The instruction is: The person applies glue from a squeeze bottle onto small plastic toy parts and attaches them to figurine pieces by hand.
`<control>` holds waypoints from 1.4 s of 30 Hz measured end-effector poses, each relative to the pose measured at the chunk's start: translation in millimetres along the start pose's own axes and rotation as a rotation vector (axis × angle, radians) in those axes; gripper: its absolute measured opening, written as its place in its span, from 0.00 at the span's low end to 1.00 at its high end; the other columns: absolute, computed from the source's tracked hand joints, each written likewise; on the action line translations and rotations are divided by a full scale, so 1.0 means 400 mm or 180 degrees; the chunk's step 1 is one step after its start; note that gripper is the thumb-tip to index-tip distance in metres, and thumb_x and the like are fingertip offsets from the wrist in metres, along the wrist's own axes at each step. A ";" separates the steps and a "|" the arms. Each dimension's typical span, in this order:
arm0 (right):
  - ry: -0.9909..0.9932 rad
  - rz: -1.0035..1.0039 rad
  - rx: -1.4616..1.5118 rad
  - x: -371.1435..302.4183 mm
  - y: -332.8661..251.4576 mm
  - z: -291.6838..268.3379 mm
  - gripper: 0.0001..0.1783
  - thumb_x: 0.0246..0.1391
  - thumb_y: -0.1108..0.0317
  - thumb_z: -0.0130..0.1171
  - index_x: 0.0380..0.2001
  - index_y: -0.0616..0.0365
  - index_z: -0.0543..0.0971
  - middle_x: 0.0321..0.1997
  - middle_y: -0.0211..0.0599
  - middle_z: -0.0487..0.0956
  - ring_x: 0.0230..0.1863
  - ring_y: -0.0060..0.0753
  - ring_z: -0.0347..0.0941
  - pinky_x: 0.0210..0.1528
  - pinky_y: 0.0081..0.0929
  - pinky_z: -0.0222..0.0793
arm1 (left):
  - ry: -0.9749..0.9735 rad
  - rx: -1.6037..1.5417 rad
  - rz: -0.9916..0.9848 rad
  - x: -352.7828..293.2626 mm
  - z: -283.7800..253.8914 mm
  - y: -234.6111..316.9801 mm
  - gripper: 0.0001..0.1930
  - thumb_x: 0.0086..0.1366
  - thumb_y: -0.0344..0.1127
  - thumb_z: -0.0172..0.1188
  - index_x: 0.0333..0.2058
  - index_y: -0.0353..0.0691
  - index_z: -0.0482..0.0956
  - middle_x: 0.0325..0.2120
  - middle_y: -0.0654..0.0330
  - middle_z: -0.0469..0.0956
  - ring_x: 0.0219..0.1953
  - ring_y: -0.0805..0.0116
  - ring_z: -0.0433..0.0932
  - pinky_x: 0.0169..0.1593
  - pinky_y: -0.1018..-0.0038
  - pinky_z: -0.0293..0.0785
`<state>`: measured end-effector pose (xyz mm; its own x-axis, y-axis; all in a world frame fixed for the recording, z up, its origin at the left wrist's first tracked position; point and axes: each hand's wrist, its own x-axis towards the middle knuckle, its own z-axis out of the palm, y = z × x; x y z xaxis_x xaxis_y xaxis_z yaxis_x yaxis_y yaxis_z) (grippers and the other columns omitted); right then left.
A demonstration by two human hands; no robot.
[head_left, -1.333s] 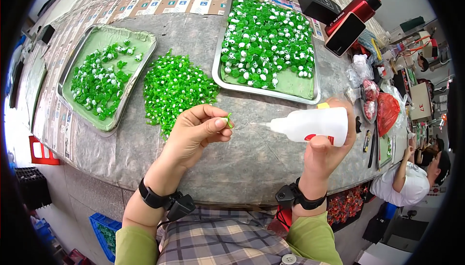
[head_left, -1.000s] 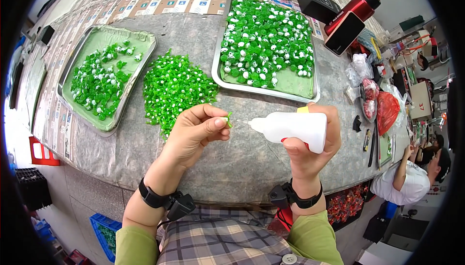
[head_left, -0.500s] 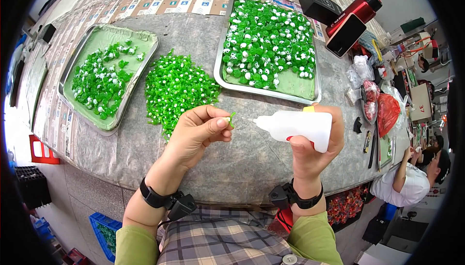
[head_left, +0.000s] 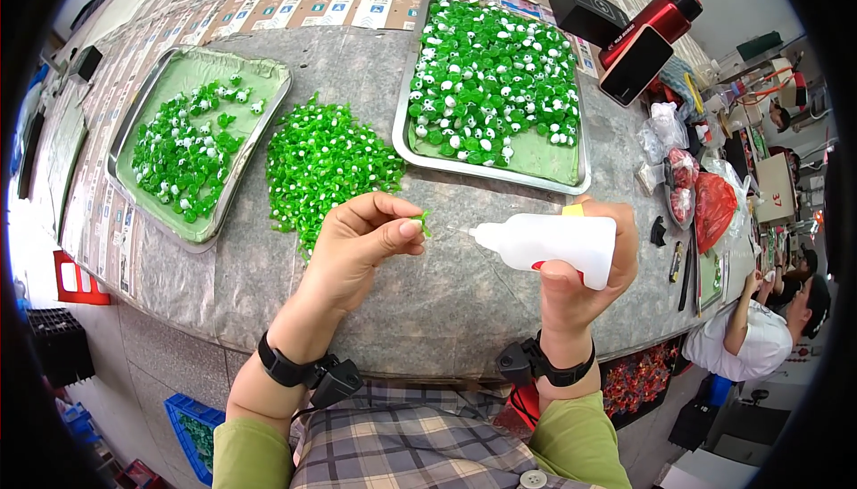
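Between thumb and fingertips my left hand (head_left: 370,239) pinches a small green plastic piece (head_left: 425,224). My right hand (head_left: 585,266) is wrapped round a white squeeze bottle (head_left: 544,243), tilted on its side. The bottle's thin needle tip points left at the green piece, with a small gap between them. Beyond my left hand lies a heap of small green pieces with white spots (head_left: 335,163). Two metal trays stand behind: the left tray (head_left: 234,187) and the larger right tray (head_left: 495,170), both holding green pieces with white, dark-dotted balls.
A red bottle (head_left: 656,20), a black box (head_left: 589,8) and a phone (head_left: 636,65) sit at the far right. Plastic bags (head_left: 714,212) and a cutter knife (head_left: 676,261) lie at the right edge. A person in white (head_left: 754,342) is at the right.
My right hand and the squeeze bottle have shifted slightly right and down, so the needle tip is a little farther from the green piece. My left hand has barely moved.
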<state>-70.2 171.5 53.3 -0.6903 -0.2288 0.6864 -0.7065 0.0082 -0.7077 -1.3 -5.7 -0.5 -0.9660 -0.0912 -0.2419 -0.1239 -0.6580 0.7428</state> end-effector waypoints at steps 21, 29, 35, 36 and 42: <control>0.0502 0.1256 0.0430 0.048 0.005 -0.082 0.18 0.40 0.66 0.60 0.33 0.64 0.66 0.30 0.33 0.70 0.32 0.21 0.69 0.33 0.16 0.65 | 0.0135 0.0051 0.0173 0.001 0.003 0.000 0.07 0.51 0.27 0.56 0.31 0.36 0.72 0.24 0.63 0.73 0.27 0.76 0.72 0.33 0.80 0.71; 0.0177 0.2335 -0.0092 -0.018 0.199 -0.269 0.19 0.42 0.75 0.54 0.39 0.65 0.63 0.39 0.42 0.72 0.39 0.23 0.68 0.39 0.17 0.64 | 0.0270 0.0033 0.0217 0.001 0.003 -0.001 0.07 0.52 0.27 0.55 0.31 0.36 0.71 0.24 0.63 0.73 0.27 0.76 0.72 0.33 0.79 0.71; 0.0095 0.2486 -0.0426 -0.073 0.237 -0.317 0.20 0.39 0.76 0.55 0.39 0.62 0.63 0.36 0.40 0.72 0.39 0.26 0.67 0.40 0.19 0.64 | 0.0254 -0.0021 0.0204 0.001 0.000 -0.003 0.06 0.52 0.27 0.54 0.31 0.36 0.71 0.24 0.63 0.73 0.27 0.76 0.72 0.33 0.79 0.72; 0.0097 0.2485 -0.0422 -0.064 0.224 -0.315 0.20 0.39 0.76 0.55 0.39 0.62 0.63 0.36 0.40 0.72 0.39 0.26 0.67 0.40 0.19 0.64 | 0.0247 -0.0014 0.0180 0.002 0.001 -0.002 0.06 0.52 0.27 0.54 0.31 0.36 0.71 0.24 0.63 0.73 0.26 0.76 0.72 0.33 0.79 0.72; 0.0660 0.0477 -0.2237 0.071 0.066 -0.196 0.08 0.40 0.75 0.56 0.27 0.64 0.72 0.29 0.35 0.74 0.25 0.25 0.67 0.28 0.22 0.62 | 0.0238 -0.0014 0.0185 0.002 0.002 -0.003 0.06 0.53 0.28 0.54 0.31 0.36 0.71 0.23 0.63 0.73 0.26 0.76 0.72 0.33 0.79 0.72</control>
<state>-120.7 241.6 67.0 -0.7532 0.0113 0.6577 -0.4880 0.6609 -0.5701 -2.1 -4.3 -1.3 -0.9519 -0.1848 -0.2444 -0.0669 -0.6531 0.7543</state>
